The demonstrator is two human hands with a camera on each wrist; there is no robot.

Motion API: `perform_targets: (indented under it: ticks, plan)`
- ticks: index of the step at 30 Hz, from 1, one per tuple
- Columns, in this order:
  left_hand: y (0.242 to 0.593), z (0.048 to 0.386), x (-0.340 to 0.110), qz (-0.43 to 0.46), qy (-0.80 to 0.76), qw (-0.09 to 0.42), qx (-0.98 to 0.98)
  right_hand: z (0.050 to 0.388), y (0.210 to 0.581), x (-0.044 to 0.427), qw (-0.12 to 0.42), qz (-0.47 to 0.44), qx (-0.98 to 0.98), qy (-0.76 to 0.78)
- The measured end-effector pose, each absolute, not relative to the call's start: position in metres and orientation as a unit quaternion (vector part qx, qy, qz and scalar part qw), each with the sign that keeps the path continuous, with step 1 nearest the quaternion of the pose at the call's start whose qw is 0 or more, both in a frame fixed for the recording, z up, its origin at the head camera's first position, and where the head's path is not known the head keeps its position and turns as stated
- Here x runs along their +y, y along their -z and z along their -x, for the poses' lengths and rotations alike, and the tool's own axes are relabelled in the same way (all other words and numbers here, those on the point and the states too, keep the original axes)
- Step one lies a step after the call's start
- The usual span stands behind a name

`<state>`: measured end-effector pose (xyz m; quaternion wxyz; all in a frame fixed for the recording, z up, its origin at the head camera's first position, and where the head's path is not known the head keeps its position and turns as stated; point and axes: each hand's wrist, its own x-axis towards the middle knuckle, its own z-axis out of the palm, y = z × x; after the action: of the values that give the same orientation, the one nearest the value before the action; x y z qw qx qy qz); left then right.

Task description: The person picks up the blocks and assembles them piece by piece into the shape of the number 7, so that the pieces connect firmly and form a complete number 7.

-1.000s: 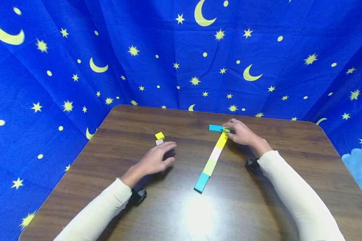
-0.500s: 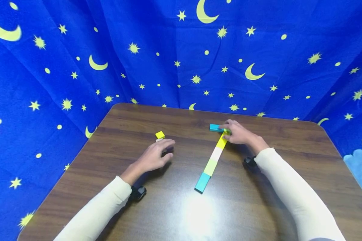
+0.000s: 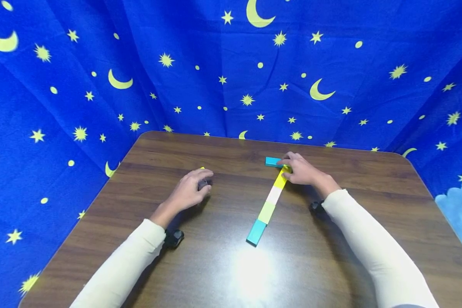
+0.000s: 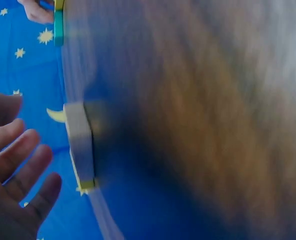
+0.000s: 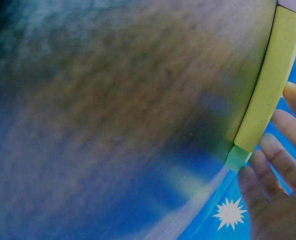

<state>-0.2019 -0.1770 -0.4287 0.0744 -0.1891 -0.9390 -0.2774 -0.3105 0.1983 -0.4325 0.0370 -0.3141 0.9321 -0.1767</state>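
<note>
My right hand [image 3: 303, 169] is over the far end of a row of flat blocks. Its fingers are relaxed and spread, the tips at the blocks' edge in the right wrist view. They lie near the inner end of a blue block [image 3: 272, 161] and a yellow block [image 3: 280, 179]. A green block seen there earlier is now hidden in the head view. Toward me the row continues with a pale pink block [image 3: 273, 195], a light green block [image 3: 267, 212] and another blue block [image 3: 256, 232]. My left hand [image 3: 186, 190] hovers, fingers loosely bent, beside a whitish block [image 4: 79, 135] and a small yellow block [image 4: 87, 184].
The brown wooden table [image 3: 215, 256] has a bright glare spot near its front. A blue curtain [image 3: 200, 42] with moons and stars hangs behind and beside it. Black wrist cameras sit under both sleeves.
My left hand has drifted left and farther away, now covering the whitish block and most of the small yellow one. The right fingertips have slid left onto the blue block's end. The row looks unchanged.
</note>
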Motion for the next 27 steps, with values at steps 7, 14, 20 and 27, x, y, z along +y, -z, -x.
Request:
perform_targets:
  ticks: [7,14,20,27]
  plan:
    - [0.427,0.206,-0.195,0.187,0.202,0.063,-0.959,0.308,0.432,0.196,0.04,0.312,0.933,0.177]
    - [0.43,0.208,-0.199,0.23,0.172,0.041,-0.957,0.308,0.433,0.197,0.033,0.31,0.934,0.177]
    - [0.435,0.21,-0.198,0.27,0.124,0.093,-0.95,0.308,0.433,0.198,0.042,0.307,0.934,0.18]
    - [0.433,0.212,-0.193,0.269,0.069,0.092,-0.956,0.309,0.434,0.198,0.045,0.305,0.934,0.18]
